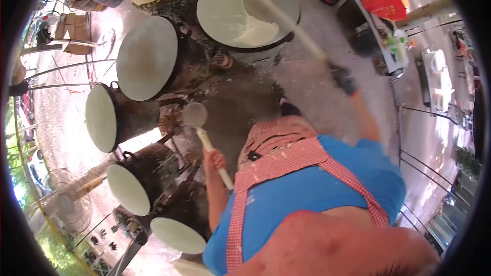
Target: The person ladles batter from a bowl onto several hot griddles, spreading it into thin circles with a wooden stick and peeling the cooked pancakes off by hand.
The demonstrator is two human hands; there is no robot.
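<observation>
Reaching over the large round pan (220, 13) at the top of the view, the long-handled paddle (294, 28) has its blurred head above or on the pale surface; contact cannot be told. Its handle crosses the pan's rim and runs down to the right hand (342, 77), which appears dark-gloved and is closed around the far end, well apart from the pan. The left hand (217, 159) is clamped on the pale handle of a round-headed ladle (195, 115), its head beyond the fingers. Dark, round vessels with pale tops stand beside and ahead of this hand, including an upright-tilted-looking one (147, 59) near the big pan. They stand between the ladle and the cardboard box (77, 33). A fan (69, 202) lies farther left; on the right, a red sheet (383, 0) overhangs the cluttered counter (376, 33).
</observation>
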